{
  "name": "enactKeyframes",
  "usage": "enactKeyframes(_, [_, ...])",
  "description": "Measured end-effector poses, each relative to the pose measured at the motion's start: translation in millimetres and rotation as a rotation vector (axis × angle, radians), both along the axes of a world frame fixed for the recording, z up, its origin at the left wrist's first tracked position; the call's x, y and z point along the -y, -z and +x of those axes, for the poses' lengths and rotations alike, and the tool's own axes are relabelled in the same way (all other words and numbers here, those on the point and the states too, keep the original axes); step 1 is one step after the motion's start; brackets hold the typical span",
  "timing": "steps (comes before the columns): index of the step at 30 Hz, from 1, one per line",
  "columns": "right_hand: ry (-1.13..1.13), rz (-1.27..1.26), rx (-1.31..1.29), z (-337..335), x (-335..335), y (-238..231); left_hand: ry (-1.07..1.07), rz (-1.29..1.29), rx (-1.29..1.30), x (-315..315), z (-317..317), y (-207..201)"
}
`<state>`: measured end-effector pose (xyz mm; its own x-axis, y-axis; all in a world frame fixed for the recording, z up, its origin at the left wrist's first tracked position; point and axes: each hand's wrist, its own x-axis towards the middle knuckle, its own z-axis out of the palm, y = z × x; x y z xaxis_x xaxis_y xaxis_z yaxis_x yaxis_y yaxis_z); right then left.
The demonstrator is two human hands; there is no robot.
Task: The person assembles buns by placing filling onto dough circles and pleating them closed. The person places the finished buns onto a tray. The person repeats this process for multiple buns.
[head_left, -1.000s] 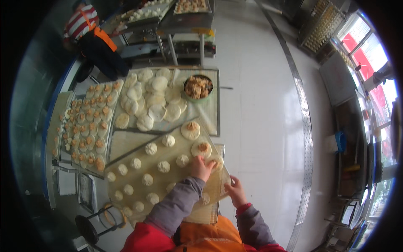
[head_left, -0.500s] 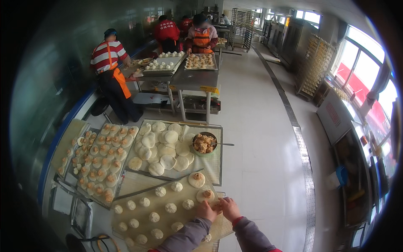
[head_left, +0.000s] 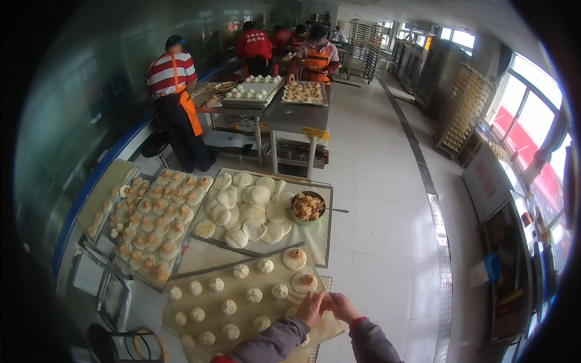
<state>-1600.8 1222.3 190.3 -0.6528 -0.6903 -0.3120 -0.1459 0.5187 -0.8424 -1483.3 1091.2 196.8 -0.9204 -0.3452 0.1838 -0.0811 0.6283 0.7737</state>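
Note:
My left hand [head_left: 310,310] and my right hand [head_left: 343,308] meet over the right edge of the near tray [head_left: 275,323]. Their fingers are pinched together around what looks like a bun, almost wholly hidden by them. Just beyond my fingers lies a round dough wrapper [head_left: 296,283] with a lump of filling on it. Farther up the same edge is another topped wrapper [head_left: 295,259]. Pleated buns, several of them, stand in spaced rows to the left, one pleated bun [head_left: 254,295] among them. Part of a bun lies beside my left hand.
Beyond this tray, flat dough wrappers [head_left: 260,194] lie heaped beside a bowl of filling [head_left: 307,207] with a spoon. A tray of topped wrappers [head_left: 158,209] is at left. Co-workers stand at a far metal table [head_left: 296,118]. A rack [head_left: 463,109] stands by the windows.
The whole view has shifted, so the scene sits farther right. My hands have drawn closer together, and their fingers now cover the bun more fully. The trays and buns appear unmoved.

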Motion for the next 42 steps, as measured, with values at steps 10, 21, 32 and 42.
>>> enactKeyframes(10, [0.490, -0.608, 0.878, 99, -26, -73, 0.094, 1.666, -0.040, -12, 69, -63])
enactKeyframes(21, [0.349, -0.046, 0.164, 222, 18, -62, -0.049, 0.895, 0.101, 27, 179, -23])
enactKeyframes(32, [0.274, -0.486, 0.149, 263, 58, -108, 0.155, 1.130, -0.291, 61, 221, -79])
enactKeyframes(42, [0.269, -0.523, 0.180, 233, 34, -90, -0.207, 1.144, 0.054, 49, 217, -77])
